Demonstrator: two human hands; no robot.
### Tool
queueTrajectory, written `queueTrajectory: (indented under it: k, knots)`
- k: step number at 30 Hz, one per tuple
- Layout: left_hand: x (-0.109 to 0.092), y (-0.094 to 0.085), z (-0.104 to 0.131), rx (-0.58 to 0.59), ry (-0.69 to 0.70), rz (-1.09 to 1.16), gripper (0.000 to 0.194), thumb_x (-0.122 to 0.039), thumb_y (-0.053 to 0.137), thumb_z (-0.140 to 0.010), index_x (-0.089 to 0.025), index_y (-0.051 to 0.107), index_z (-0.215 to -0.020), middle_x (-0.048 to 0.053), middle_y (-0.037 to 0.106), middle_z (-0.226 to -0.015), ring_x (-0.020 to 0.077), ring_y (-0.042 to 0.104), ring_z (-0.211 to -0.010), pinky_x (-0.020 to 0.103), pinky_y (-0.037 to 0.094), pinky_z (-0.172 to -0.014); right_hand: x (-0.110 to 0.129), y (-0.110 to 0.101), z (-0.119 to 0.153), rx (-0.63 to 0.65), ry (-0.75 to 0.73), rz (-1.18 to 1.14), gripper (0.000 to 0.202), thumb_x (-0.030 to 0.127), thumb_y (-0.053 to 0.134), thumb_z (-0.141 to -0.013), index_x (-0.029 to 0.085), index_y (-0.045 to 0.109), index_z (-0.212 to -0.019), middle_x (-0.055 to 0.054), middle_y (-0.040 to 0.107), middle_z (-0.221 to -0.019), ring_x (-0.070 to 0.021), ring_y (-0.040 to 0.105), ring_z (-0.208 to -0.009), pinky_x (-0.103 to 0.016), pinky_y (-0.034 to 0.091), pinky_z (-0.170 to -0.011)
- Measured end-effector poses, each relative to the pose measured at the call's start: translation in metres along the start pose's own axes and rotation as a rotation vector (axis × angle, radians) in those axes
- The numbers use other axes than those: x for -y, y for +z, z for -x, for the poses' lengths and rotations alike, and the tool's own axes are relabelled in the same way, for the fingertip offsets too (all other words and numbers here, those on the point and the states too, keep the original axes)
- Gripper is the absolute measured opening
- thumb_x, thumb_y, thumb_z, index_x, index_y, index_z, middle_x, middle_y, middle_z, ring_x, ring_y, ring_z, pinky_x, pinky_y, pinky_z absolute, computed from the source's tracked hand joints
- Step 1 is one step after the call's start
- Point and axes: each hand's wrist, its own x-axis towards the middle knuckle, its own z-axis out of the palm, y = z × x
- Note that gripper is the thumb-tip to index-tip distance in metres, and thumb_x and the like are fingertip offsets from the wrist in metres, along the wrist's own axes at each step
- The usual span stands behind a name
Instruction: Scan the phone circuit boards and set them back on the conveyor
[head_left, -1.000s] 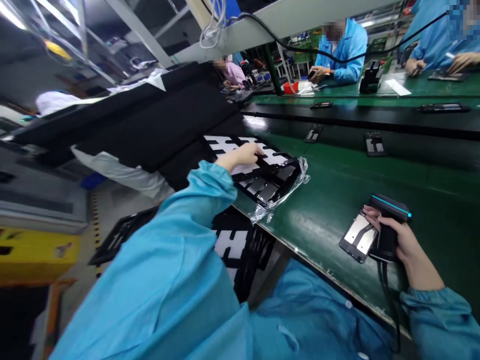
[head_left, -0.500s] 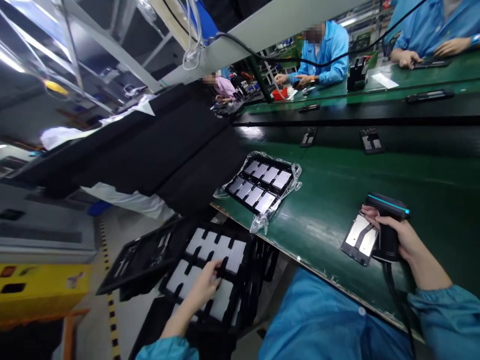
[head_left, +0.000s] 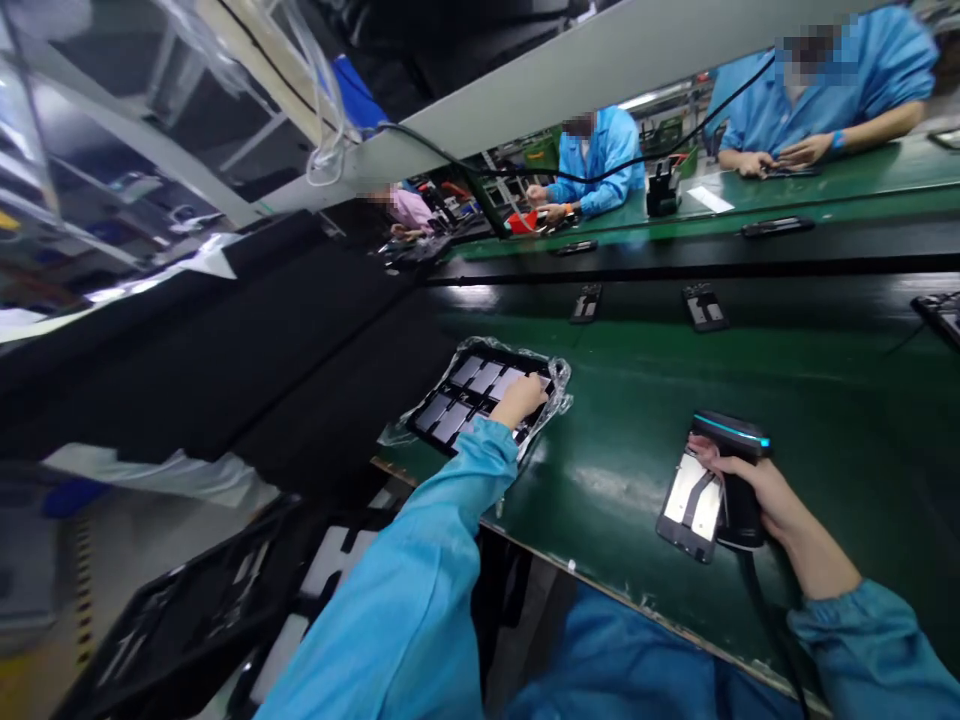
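My left hand (head_left: 523,397) is over the right part of a black tray (head_left: 466,396) of silvery rectangular pieces, wrapped at its rim in clear plastic. Its fingers are bent down over a piece, and whether they grip it is hidden. My right hand (head_left: 757,490) is closed round a black handheld scanner (head_left: 742,505) with a lit blue strip. Against the scanner's left side, by my fingertips, lies a phone part (head_left: 691,500) with a bright metal back.
Phone parts (head_left: 705,307) lie on the dark strip beyond the green table (head_left: 615,420). Lower left are stacked black trays (head_left: 187,610). A black cable runs down from the scanner. Across the bench, people in blue (head_left: 825,90) handle small items.
My left hand has moved up from the lower tray of grey pieces to the plastic-wrapped tray on the table. My right hand still holds the scanner. The camera view has shifted.
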Motion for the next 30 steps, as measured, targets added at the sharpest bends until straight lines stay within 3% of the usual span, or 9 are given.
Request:
queueTrajectory:
  k: [4,7,11,14,16,21,24,27,30]
  knots:
    - [-0.005,-0.041,0.007,-0.109,-0.052,-0.044,0.038,-0.014,0.052,-0.080,-0.002,0.053,-0.117,0.025,0.067,-0.101,0.0322,0.067,-0.098,0.040,0.049,-0.087,-0.002,-0.003,0.004,0.095,-0.036,0.010,0.030,0.030,0.076,-0.072,0.020,0.074,-0.100,-0.006,0.072,-0.106,-0.0273,0.064,-0.102,-0.039,0.048,-0.094]
    - [-0.039,-0.060,0.028,-0.310,0.045,0.117,0.038,-0.026,0.048,-0.089,-0.010,0.050,-0.123,0.018,0.067,-0.107,0.0270,0.066,-0.093,0.036,0.048,-0.085,-0.002,-0.002,0.010,0.181,-0.047,0.053,0.029,0.029,0.077,-0.070,0.020,0.074,-0.097,-0.005,0.072,-0.097,-0.0234,0.063,-0.090,-0.034,0.048,-0.081]
    - [-0.128,-0.033,0.066,-0.326,0.338,0.530,0.035,-0.037,0.053,-0.091,-0.019,0.054,-0.121,0.005,0.068,-0.090,0.0193,0.065,-0.076,0.029,0.048,-0.077,0.001,0.005,0.015,0.229,-0.110,0.107,0.025,0.029,0.079,-0.066,0.018,0.075,-0.088,-0.005,0.070,-0.090,-0.0224,0.059,-0.085,-0.034,0.045,-0.080]
    - [-0.170,-0.009,0.083,-0.258,0.351,0.683,0.032,-0.033,0.055,-0.090,-0.019,0.056,-0.119,0.003,0.068,-0.087,0.0178,0.065,-0.074,0.027,0.048,-0.076,0.001,0.009,0.015,0.213,-0.133,0.093,0.022,0.029,0.078,-0.065,0.019,0.075,-0.084,-0.003,0.069,-0.086,-0.0202,0.057,-0.080,-0.034,0.043,-0.077]
    - [-0.177,-0.002,0.084,-0.241,0.332,0.722,0.033,-0.034,0.056,-0.090,-0.019,0.058,-0.118,0.003,0.068,-0.086,0.0176,0.064,-0.074,0.027,0.047,-0.075,0.001,0.009,0.015,0.205,-0.131,0.086,0.019,0.027,0.078,-0.065,0.019,0.074,-0.082,-0.003,0.068,-0.084,-0.0195,0.057,-0.077,-0.033,0.043,-0.075]
    - [-0.164,-0.003,0.075,-0.221,0.335,0.757,0.035,-0.034,0.052,-0.092,-0.018,0.056,-0.122,0.003,0.067,-0.082,0.0169,0.063,-0.071,0.027,0.047,-0.071,0.000,0.007,0.015,0.203,-0.121,0.058,0.021,0.028,0.078,-0.065,0.018,0.075,-0.083,-0.001,0.066,-0.073,-0.0182,0.057,-0.069,-0.032,0.044,-0.069]
    - [-0.159,0.001,0.073,-0.180,0.344,0.790,0.035,-0.035,0.051,-0.092,-0.018,0.056,-0.123,0.002,0.065,-0.078,0.0164,0.060,-0.068,0.028,0.046,-0.068,0.002,0.004,0.015,0.180,-0.110,0.047,0.024,0.029,0.078,-0.067,0.018,0.076,-0.089,-0.002,0.070,-0.081,-0.0200,0.062,-0.076,-0.033,0.047,-0.074]
    - [-0.164,0.016,0.086,-0.026,0.411,0.947,0.036,-0.036,0.054,-0.090,-0.018,0.056,-0.122,0.003,0.067,-0.084,0.0164,0.062,-0.071,0.027,0.049,-0.066,0.005,-0.004,0.010,0.144,-0.119,-0.048,0.027,0.031,0.081,-0.068,0.018,0.076,-0.091,-0.007,0.074,-0.106,-0.0251,0.065,-0.101,-0.039,0.046,-0.097]
    - [-0.178,0.036,0.117,0.243,0.502,1.133,0.035,-0.037,0.060,-0.086,-0.019,0.059,-0.116,0.006,0.067,-0.099,0.0170,0.065,-0.078,0.027,0.053,-0.068,0.007,-0.017,0.002,0.067,-0.146,-0.158,0.029,0.034,0.082,-0.068,0.018,0.077,-0.092,-0.010,0.070,-0.121,-0.0284,0.058,-0.121,-0.041,0.038,-0.112]
